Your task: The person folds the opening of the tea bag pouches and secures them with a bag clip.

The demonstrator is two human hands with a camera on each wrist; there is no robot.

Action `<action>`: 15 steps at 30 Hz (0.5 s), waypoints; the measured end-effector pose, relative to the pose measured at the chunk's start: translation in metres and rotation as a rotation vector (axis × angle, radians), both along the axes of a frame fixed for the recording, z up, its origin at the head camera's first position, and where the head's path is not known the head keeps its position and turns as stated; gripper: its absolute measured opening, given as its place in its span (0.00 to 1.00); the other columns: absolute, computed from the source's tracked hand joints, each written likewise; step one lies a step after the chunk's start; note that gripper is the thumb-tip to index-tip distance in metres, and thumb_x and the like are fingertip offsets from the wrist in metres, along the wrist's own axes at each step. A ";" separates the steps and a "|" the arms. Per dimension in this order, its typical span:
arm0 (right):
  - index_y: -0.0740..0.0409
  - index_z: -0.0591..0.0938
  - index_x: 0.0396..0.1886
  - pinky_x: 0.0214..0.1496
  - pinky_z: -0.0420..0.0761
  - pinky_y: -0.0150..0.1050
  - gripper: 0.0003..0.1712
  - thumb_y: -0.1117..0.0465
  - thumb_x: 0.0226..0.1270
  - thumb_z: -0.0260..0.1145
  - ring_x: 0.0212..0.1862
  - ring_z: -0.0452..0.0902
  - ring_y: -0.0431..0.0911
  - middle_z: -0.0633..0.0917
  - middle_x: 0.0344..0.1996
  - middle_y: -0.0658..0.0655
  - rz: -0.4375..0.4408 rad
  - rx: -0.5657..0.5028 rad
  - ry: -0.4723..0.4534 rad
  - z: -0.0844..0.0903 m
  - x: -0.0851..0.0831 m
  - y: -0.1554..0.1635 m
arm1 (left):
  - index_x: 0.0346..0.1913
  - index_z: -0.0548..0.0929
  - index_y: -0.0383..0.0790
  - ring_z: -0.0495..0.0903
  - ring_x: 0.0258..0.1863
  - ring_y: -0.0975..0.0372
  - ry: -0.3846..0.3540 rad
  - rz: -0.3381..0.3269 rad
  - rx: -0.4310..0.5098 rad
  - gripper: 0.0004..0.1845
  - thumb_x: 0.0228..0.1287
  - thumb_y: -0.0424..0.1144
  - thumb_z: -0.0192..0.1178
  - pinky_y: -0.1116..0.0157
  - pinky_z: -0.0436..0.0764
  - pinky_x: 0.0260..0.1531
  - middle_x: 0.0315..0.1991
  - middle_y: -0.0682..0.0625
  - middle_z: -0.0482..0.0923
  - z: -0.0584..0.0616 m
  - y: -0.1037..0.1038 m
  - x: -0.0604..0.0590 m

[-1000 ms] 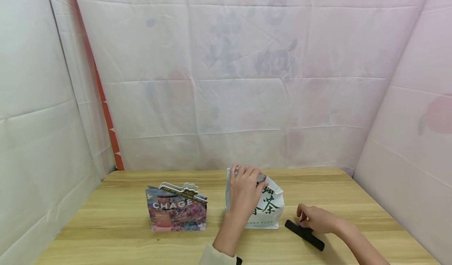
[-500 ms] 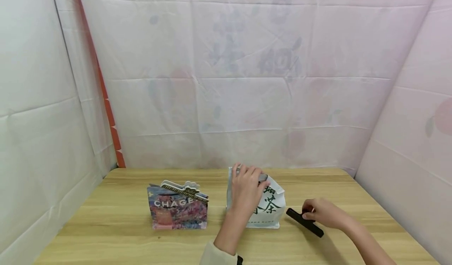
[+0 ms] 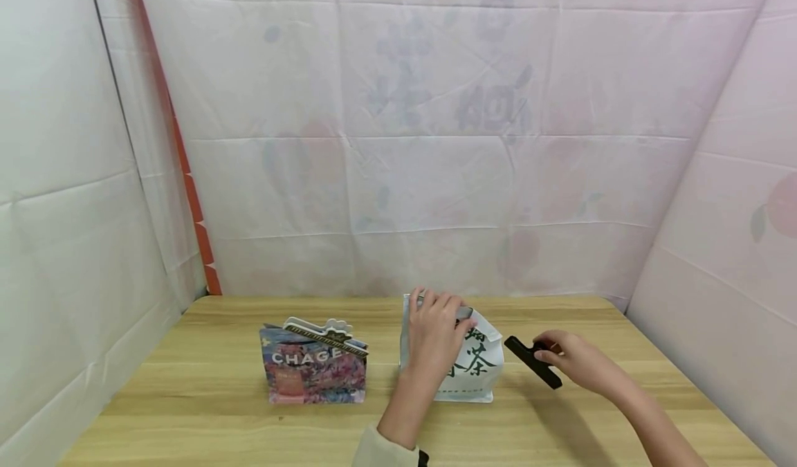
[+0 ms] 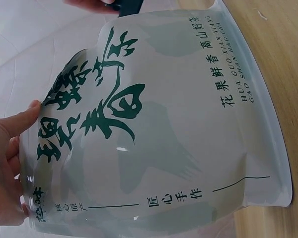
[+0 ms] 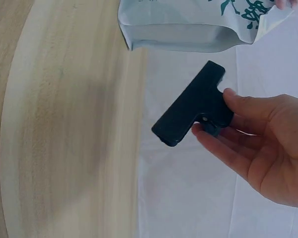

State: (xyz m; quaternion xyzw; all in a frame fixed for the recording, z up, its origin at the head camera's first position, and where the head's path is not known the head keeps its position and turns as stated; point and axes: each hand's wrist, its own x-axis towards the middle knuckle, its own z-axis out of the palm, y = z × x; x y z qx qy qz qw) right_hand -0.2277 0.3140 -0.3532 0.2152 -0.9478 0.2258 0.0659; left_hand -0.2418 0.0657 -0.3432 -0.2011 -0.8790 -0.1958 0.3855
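Observation:
A pale tea bag (image 4: 169,114) with dark green characters stands on the table, its top folded over. My left hand (image 3: 434,335) grips that folded top, thumb on the front side in the left wrist view. To the right of the bag, my right hand (image 3: 575,363) pinches a black bag clip (image 5: 191,106) by its handle, thumb on one side and fingers on the other. The clip hangs tilted above the table, apart from the bag, its long jaw edge facing away from the palm.
A colourful bag (image 3: 314,377) marked CHAGE stands at the left, with a decorated white and dark clip (image 3: 326,335) on its top. The wooden table (image 3: 205,425) ends at pale cloth walls (image 3: 436,176) at the back and sides.
My right hand has taken hold of the black bag clip and lifted it off the table, up and away from me. The left hand stays on the tea bag.

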 end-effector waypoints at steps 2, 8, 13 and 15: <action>0.71 0.78 0.42 0.33 0.79 0.40 0.13 0.66 0.61 0.63 0.35 0.80 0.50 0.82 0.33 0.57 -0.015 -0.024 0.016 0.001 0.000 -0.001 | 0.38 0.83 0.51 0.72 0.39 0.64 -0.001 0.002 -0.004 0.15 0.50 0.54 0.66 0.58 0.58 0.60 0.37 0.61 0.80 0.000 0.000 0.000; 0.78 0.75 0.47 0.34 0.80 0.42 0.18 0.69 0.61 0.62 0.36 0.81 0.53 0.82 0.37 0.65 -0.031 -0.125 0.086 0.005 0.000 -0.006 | 0.38 0.83 0.51 0.72 0.39 0.64 -0.005 0.002 -0.004 0.14 0.50 0.53 0.66 0.58 0.58 0.60 0.37 0.61 0.79 0.001 0.000 0.000; 0.74 0.78 0.44 0.35 0.80 0.41 0.14 0.71 0.59 0.63 0.36 0.79 0.44 0.83 0.34 0.58 -0.013 -0.167 0.180 0.008 -0.001 -0.010 | 0.38 0.83 0.50 0.72 0.40 0.64 -0.010 -0.002 -0.005 0.15 0.50 0.53 0.66 0.58 0.58 0.60 0.37 0.61 0.79 0.000 0.000 0.000; 0.72 0.79 0.44 0.35 0.80 0.40 0.13 0.70 0.59 0.64 0.36 0.78 0.41 0.83 0.34 0.56 -0.023 -0.169 0.207 0.009 0.000 -0.012 | 0.38 0.84 0.50 0.72 0.40 0.64 -0.011 -0.005 -0.006 0.15 0.51 0.53 0.66 0.58 0.58 0.60 0.37 0.61 0.79 0.000 0.001 0.000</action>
